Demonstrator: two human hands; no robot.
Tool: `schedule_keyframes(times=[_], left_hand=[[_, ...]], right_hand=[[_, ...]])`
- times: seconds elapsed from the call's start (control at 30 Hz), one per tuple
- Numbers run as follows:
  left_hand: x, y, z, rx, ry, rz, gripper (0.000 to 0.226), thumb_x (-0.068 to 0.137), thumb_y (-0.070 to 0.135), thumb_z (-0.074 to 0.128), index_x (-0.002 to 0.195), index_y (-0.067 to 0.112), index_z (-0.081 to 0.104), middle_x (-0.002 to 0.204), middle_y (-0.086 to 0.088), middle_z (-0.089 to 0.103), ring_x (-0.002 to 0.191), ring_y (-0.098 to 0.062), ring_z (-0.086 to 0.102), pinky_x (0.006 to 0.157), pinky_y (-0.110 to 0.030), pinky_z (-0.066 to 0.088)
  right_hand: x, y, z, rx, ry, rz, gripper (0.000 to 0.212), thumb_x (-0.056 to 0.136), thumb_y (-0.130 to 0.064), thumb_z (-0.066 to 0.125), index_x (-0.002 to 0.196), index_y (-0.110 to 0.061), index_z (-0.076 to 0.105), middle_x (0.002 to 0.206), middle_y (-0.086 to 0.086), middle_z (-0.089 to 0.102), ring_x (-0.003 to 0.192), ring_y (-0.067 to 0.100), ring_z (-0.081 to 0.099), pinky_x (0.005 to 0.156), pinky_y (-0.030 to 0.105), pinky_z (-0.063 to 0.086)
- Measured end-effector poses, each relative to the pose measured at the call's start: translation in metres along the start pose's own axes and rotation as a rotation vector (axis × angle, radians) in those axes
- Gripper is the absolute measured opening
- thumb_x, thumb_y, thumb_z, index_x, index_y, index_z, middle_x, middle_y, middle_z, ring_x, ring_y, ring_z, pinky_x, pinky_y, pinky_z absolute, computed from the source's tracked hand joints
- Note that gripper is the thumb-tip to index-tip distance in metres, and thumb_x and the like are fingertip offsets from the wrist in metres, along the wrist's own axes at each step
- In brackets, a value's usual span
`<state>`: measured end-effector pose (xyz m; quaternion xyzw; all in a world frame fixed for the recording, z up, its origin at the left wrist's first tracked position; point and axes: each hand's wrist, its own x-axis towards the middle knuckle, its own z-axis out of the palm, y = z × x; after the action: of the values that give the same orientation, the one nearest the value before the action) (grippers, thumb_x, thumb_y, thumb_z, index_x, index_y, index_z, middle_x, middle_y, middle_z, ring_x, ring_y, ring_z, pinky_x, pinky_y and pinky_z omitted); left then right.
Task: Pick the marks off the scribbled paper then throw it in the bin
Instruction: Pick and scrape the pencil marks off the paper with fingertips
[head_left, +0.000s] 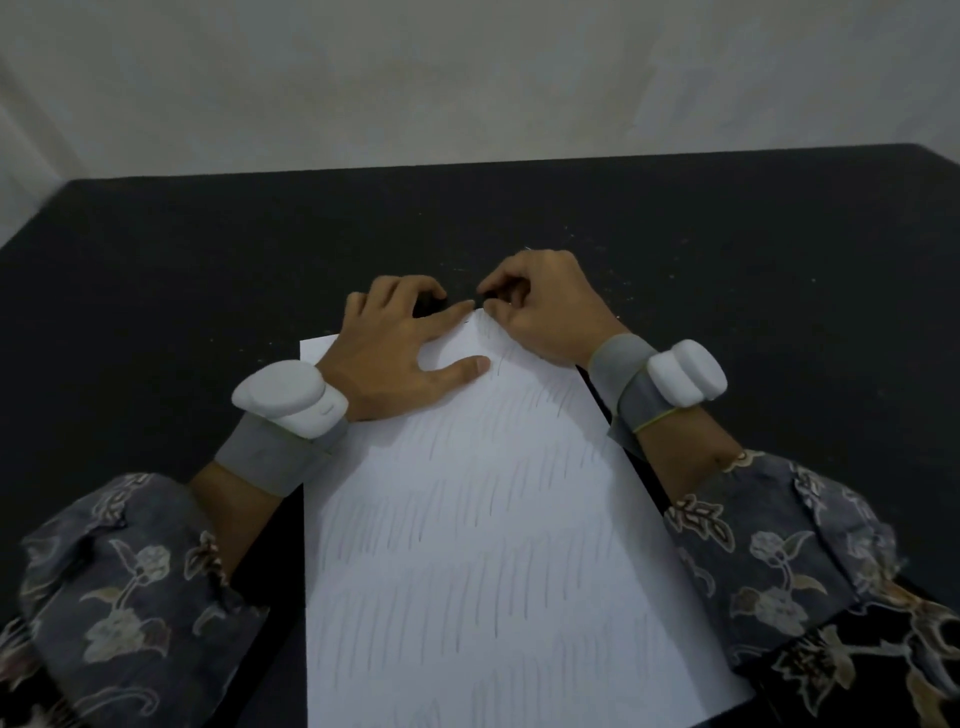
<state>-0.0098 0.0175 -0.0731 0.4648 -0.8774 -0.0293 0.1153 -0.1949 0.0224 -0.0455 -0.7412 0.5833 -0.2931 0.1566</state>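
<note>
While the pale wall (467, 78) fills the far side of the room, a black table (156, 270) spreads out beneath it, dusted here and there with tiny light specks. Lying flat on that table, close to the person, is the scribbled paper (483, 519), a white sheet covered in rows of short grey pencil strokes, its far edge tucked under both hands. Patterned floral sleeves (130, 587) come in from either side of the sheet, and each wrist carries a grey band with a white device (291, 397) strapped on top.

The left hand (395, 353) lies flat on the paper's far left corner, thumb stretched out along the sheet and forefinger reaching straight toward the middle of the top edge; its other fingers bend over a small dark thing past the edge, though I cannot tell what it is or whether they hold it. The right hand (545, 306) sits just beside it at the far edge, fingers curled in tightly, forefinger and thumb drawn together at the paper's edge. Whether they actually pinch anything I cannot make out. The two forefingers nearly meet.
</note>
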Motion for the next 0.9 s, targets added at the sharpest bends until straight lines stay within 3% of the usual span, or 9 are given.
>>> schedule_keyframes(times=[0.23, 0.33, 0.67, 0.77, 0.9], left_hand=[[-0.002, -0.006, 0.003, -0.085, 0.081, 0.009, 0.088, 0.069, 0.086, 0.028, 0.135, 0.034, 0.053, 0.134, 0.002, 0.048, 0.125, -0.019, 0.035, 0.096, -0.029, 0.019], [-0.001, -0.004, 0.002, -0.104, 0.071, -0.008, 0.089, 0.067, 0.085, 0.029, 0.136, 0.035, 0.053, 0.135, 0.004, 0.048, 0.126, -0.017, 0.035, 0.097, -0.029, 0.020], [-0.001, -0.005, 0.002, -0.117, 0.090, -0.002, 0.093, 0.064, 0.089, 0.029, 0.134, 0.032, 0.055, 0.135, 0.004, 0.050, 0.125, -0.018, 0.037, 0.097, -0.030, 0.022], [0.000, -0.006, 0.000, -0.100, 0.074, -0.006, 0.105, 0.059, 0.096, 0.021, 0.135, 0.032, 0.054, 0.136, 0.005, 0.049, 0.125, -0.017, 0.037, 0.096, -0.029, 0.021], [0.000, -0.006, 0.001, -0.132, 0.105, -0.006, 0.107, 0.058, 0.099, 0.021, 0.129, 0.029, 0.061, 0.132, 0.005, 0.054, 0.121, -0.017, 0.042, 0.096, -0.032, 0.027]], right_hand=[[-0.002, -0.006, 0.005, -0.040, -0.047, -0.097, 0.022, 0.088, -0.006, 0.061, 0.109, -0.009, 0.068, 0.102, 0.000, 0.059, 0.088, 0.007, 0.052, 0.073, 0.010, 0.043], [-0.001, -0.005, 0.000, -0.085, -0.068, -0.056, 0.021, 0.090, -0.006, 0.059, 0.108, -0.008, 0.068, 0.108, 0.004, 0.061, 0.093, 0.011, 0.054, 0.081, 0.018, 0.046], [0.000, -0.013, -0.001, -0.119, -0.081, -0.039, 0.018, 0.090, -0.006, 0.059, 0.105, -0.008, 0.068, 0.107, 0.004, 0.061, 0.090, 0.010, 0.055, 0.080, 0.017, 0.045], [0.000, -0.006, -0.007, -0.119, -0.043, 0.007, 0.017, 0.089, -0.005, 0.060, 0.104, -0.008, 0.068, 0.107, 0.004, 0.061, 0.089, 0.010, 0.055, 0.078, 0.016, 0.043], [0.000, -0.020, 0.005, -0.144, -0.070, -0.078, 0.014, 0.089, -0.006, 0.059, 0.100, -0.009, 0.068, 0.102, 0.004, 0.059, 0.090, 0.014, 0.057, 0.081, 0.019, 0.044]])
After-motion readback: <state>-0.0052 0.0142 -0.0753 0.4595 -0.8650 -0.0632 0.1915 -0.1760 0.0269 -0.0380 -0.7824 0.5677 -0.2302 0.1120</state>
